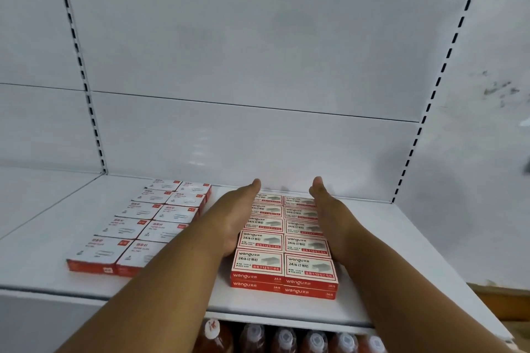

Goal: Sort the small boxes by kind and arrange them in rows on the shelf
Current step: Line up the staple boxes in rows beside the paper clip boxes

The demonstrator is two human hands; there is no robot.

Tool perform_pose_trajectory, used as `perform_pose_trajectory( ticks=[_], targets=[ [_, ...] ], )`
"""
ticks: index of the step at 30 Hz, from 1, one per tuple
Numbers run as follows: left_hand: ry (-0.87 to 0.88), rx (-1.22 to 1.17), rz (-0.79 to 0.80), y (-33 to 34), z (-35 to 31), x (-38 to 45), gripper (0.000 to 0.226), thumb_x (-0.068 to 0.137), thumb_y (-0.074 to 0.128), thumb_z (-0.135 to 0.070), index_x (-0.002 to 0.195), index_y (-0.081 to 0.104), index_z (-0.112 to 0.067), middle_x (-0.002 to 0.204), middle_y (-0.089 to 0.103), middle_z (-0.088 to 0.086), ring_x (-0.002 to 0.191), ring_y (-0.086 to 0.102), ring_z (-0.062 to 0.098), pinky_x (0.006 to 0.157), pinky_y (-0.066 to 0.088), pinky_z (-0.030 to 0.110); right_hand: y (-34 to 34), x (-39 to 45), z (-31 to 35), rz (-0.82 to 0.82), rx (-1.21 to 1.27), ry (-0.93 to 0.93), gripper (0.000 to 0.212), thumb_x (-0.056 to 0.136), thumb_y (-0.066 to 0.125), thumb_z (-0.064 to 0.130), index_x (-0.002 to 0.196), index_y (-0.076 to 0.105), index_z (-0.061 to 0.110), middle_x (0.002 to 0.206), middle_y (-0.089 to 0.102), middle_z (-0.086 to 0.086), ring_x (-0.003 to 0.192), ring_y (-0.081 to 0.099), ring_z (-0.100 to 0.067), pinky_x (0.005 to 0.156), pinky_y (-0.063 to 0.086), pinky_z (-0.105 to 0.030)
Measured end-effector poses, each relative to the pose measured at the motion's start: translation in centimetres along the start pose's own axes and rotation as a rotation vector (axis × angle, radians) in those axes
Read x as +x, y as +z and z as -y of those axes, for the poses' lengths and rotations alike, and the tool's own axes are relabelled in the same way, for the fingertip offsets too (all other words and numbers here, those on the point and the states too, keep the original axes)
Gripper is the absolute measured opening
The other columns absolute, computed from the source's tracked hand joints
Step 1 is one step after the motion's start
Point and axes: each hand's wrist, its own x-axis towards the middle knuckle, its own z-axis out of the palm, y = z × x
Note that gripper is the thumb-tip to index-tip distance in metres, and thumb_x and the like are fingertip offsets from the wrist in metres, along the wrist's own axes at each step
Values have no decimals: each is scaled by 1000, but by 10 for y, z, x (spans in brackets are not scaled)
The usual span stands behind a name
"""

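Bottles with pale ribbed caps and reddish bodies stand in a row nearest me, under the front lip of the white shelf. Both my bare forearms reach over that smooth, flat metal surface.

Near the front edge, right of centre, the staple boxes form a tidy block: small flat cardboard rectangles, red-bordered with cream faces, two columns wide and stacked two deep at the near end, running back in rows toward the rear panel. My left hand lies flat and open along the block's left side, palm against the box edges, fingers straight and pointing away from me. My right hand mirrors it on the right side, also flat and unclenched, pressed to the boxes. Neither hand grips anything; they bracket the block between them.

Left of my left arm, a little apart from the staples, the paper clip boxes sit in their own two columns, whiter on top with red sides and a small red corner mark, also receding in rows; my forearm hides part of the nearest one.

Beyond both groups rises the matte white back panel, jointed by a thin horizontal seam and flanked by slotted uprights.
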Motion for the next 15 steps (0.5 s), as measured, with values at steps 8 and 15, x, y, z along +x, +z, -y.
perform_pose_trajectory(
  ticks=[8,15],
  targets=[
    [-4,3,-57,6,-2,-14,50,95,52,-52,113,67,-8,96,75,14,89,72,36,92,53,54,4,5,-4,-19,-18,19,79,83,25,82,133,53,27,113,70,-5,85,73,-24,90,56,-43],
    [6,-35,-22,-1,11,-24,46,98,48,-50,111,69,-12,100,75,14,91,73,35,91,55,52,3,-10,1,-65,62,40,69,89,26,75,119,58,23,90,75,-7,75,75,-27,82,59,-43]
  ],
)
